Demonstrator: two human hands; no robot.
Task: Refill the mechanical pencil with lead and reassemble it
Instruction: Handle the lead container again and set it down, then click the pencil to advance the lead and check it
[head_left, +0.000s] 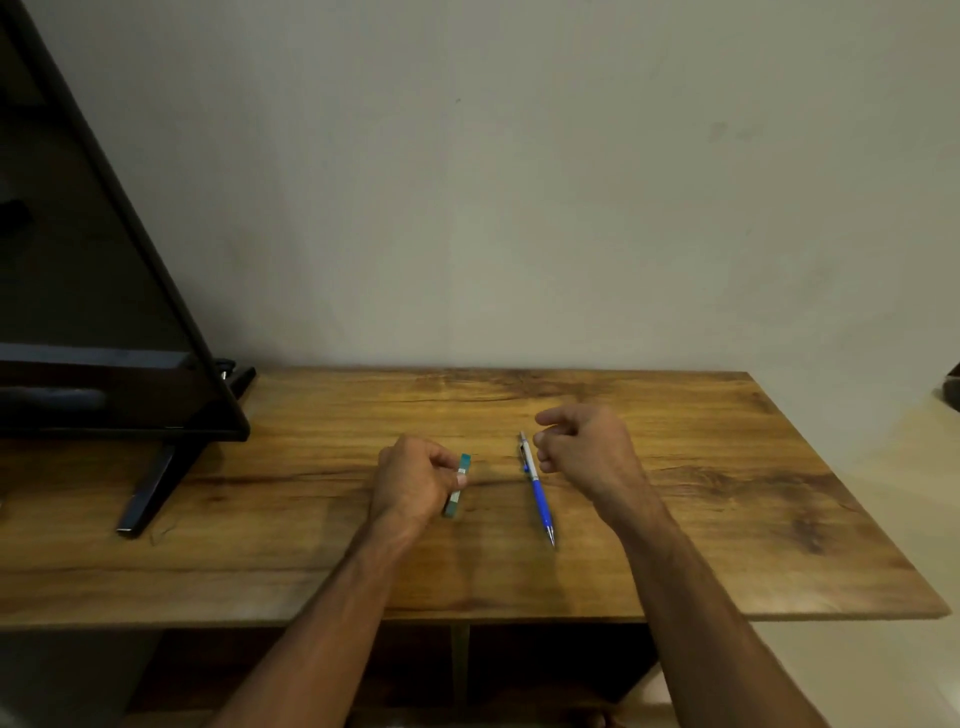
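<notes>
Pencil (536, 488) lies on the table (727, 519), tip toward the person (long axis near-far). Left hand (410, 480) apparently pinches the lead case (458, 486); right hand (582, 441) hovers loosely curled, empty.

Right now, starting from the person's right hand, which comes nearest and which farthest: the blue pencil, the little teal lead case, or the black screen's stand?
From the right hand:
1. Mechanical pencil, lying just beside its fingers, toward the middle.
2. Lead case, further left, at the left hand.
3. Screen stand, far left of the table.

Grained wood table (675, 519); glossy black screen (78, 260).
</notes>
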